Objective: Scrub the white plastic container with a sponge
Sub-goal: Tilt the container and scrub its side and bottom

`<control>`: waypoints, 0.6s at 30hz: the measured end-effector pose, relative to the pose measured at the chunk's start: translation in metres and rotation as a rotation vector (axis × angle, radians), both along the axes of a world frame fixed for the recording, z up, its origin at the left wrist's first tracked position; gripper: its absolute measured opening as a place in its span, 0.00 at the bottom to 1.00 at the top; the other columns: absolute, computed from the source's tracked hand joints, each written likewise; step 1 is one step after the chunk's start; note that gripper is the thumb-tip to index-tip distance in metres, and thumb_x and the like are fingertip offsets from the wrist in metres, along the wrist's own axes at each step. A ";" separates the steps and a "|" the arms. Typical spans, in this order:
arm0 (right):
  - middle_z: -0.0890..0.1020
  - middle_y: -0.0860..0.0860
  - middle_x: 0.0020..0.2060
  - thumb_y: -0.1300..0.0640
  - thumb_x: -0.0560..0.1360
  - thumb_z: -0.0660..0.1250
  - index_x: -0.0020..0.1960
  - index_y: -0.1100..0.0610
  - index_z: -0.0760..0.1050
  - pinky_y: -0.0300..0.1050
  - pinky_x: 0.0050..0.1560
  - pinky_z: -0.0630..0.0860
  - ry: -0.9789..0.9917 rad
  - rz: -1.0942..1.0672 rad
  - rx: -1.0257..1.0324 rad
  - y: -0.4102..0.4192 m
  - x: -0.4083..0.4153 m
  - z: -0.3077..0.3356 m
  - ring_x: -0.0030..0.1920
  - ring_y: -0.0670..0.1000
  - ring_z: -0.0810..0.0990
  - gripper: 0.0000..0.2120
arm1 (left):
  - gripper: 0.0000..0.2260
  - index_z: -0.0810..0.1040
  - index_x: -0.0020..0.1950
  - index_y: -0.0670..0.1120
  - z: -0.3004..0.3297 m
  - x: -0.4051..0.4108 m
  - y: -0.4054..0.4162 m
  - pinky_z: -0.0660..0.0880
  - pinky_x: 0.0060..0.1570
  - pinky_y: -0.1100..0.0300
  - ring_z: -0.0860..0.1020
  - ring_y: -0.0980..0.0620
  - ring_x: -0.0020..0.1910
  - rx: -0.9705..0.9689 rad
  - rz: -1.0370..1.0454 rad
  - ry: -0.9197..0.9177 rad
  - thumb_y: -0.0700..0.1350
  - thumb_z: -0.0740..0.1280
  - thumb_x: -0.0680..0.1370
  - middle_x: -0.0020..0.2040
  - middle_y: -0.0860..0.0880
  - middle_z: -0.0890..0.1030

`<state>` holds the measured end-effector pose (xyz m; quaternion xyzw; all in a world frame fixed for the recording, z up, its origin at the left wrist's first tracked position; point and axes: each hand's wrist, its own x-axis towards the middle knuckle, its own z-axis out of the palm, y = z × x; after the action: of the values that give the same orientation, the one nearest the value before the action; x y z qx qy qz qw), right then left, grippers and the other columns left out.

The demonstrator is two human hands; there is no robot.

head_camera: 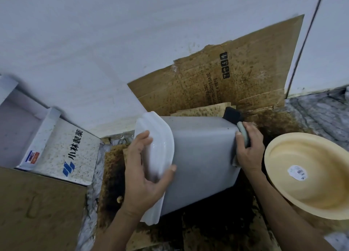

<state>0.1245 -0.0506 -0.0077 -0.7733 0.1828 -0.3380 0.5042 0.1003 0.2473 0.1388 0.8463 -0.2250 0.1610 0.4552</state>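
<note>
The white plastic container (200,156) lies tipped on its side in the middle of the head view, its rim pointing left and its base to the right. My left hand (143,175) grips the container's rim, thumb on the side wall. My right hand (249,147) presses a grey-green sponge (243,135) with a dark scouring face against the container's base. Part of the sponge is hidden by my fingers.
Stained brown cardboard (236,77) leans on the white wall behind and covers the floor below. A pale yellow bowl (306,175) with a sticker sits at the right. A white printed box (75,150) and a brown cardboard sheet (37,209) lie at the left.
</note>
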 end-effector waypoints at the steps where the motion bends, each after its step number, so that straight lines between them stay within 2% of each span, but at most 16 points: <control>1: 0.78 0.57 0.65 0.53 0.78 0.64 0.67 0.61 0.76 0.37 0.72 0.62 0.009 -0.002 0.000 -0.001 -0.003 -0.001 0.68 0.46 0.69 0.20 | 0.28 0.69 0.70 0.49 0.004 0.001 -0.001 0.69 0.71 0.40 0.69 0.43 0.75 -0.046 0.033 0.025 0.54 0.75 0.74 0.72 0.48 0.71; 2: 0.78 0.57 0.65 0.54 0.78 0.63 0.67 0.61 0.76 0.41 0.73 0.63 0.017 -0.011 0.007 -0.001 -0.006 -0.001 0.68 0.46 0.70 0.20 | 0.25 0.70 0.68 0.51 0.009 0.002 -0.003 0.72 0.69 0.41 0.71 0.45 0.72 -0.068 0.085 0.050 0.56 0.73 0.75 0.69 0.50 0.71; 4: 0.78 0.58 0.65 0.55 0.78 0.63 0.67 0.62 0.76 0.48 0.73 0.65 0.028 -0.032 0.019 0.000 -0.013 -0.001 0.68 0.49 0.71 0.20 | 0.23 0.71 0.67 0.61 0.019 0.005 -0.008 0.74 0.66 0.55 0.73 0.53 0.68 -0.035 0.193 0.085 0.63 0.71 0.74 0.65 0.58 0.70; 6: 0.78 0.58 0.65 0.56 0.78 0.62 0.67 0.62 0.77 0.49 0.73 0.66 0.040 -0.041 0.018 0.000 -0.020 -0.001 0.68 0.54 0.73 0.19 | 0.22 0.70 0.64 0.67 0.025 0.010 -0.010 0.72 0.61 0.66 0.73 0.61 0.63 -0.002 0.235 0.128 0.67 0.69 0.72 0.61 0.62 0.69; 7: 0.79 0.57 0.65 0.55 0.79 0.62 0.67 0.61 0.77 0.46 0.73 0.65 0.052 -0.042 0.020 -0.001 -0.024 0.000 0.68 0.55 0.73 0.19 | 0.22 0.71 0.63 0.65 0.028 0.013 -0.010 0.73 0.58 0.65 0.73 0.61 0.61 0.010 0.241 0.146 0.68 0.68 0.71 0.58 0.60 0.70; 9: 0.78 0.54 0.66 0.55 0.80 0.60 0.67 0.59 0.76 0.40 0.72 0.63 0.084 -0.040 0.018 0.000 -0.033 0.003 0.69 0.53 0.73 0.19 | 0.23 0.71 0.58 0.57 0.031 0.017 -0.014 0.75 0.58 0.52 0.72 0.51 0.59 0.074 0.250 0.176 0.68 0.68 0.70 0.55 0.54 0.69; 11: 0.78 0.52 0.66 0.55 0.81 0.60 0.68 0.57 0.75 0.41 0.72 0.64 0.103 -0.028 0.022 0.005 -0.040 0.010 0.69 0.51 0.73 0.18 | 0.25 0.68 0.55 0.53 0.033 0.020 -0.016 0.72 0.61 0.42 0.68 0.47 0.61 0.151 0.253 0.219 0.68 0.68 0.68 0.56 0.53 0.66; 13: 0.79 0.51 0.65 0.57 0.82 0.61 0.68 0.56 0.75 0.43 0.70 0.67 0.101 -0.001 0.043 0.012 -0.045 0.021 0.68 0.51 0.74 0.16 | 0.29 0.67 0.58 0.51 0.032 0.020 -0.012 0.69 0.66 0.43 0.65 0.55 0.66 0.158 0.208 0.266 0.68 0.68 0.68 0.61 0.57 0.65; 14: 0.79 0.51 0.64 0.59 0.82 0.62 0.68 0.56 0.76 0.41 0.70 0.67 0.091 0.028 0.040 0.017 -0.048 0.028 0.67 0.51 0.75 0.15 | 0.33 0.66 0.64 0.50 0.031 0.020 -0.008 0.69 0.67 0.45 0.65 0.64 0.67 0.130 0.177 0.308 0.68 0.69 0.67 0.62 0.64 0.65; 16: 0.80 0.48 0.62 0.60 0.81 0.63 0.66 0.57 0.77 0.35 0.70 0.66 0.068 0.122 0.001 0.031 -0.049 0.047 0.66 0.49 0.76 0.15 | 0.44 0.60 0.76 0.49 0.029 0.019 0.002 0.69 0.66 0.49 0.61 0.81 0.63 0.114 0.144 0.370 0.68 0.71 0.67 0.58 0.78 0.63; 18: 0.80 0.49 0.62 0.60 0.81 0.63 0.66 0.57 0.78 0.40 0.71 0.66 0.077 0.263 -0.072 0.050 -0.047 0.070 0.66 0.50 0.77 0.14 | 0.44 0.60 0.75 0.50 0.029 0.016 0.009 0.67 0.69 0.48 0.59 0.82 0.64 0.112 0.122 0.397 0.67 0.72 0.67 0.61 0.80 0.62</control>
<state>0.0778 -0.0007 0.0620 -0.8206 0.0869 -0.2451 0.5089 0.1165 0.2559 0.1681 0.8974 -0.0876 0.0057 0.4324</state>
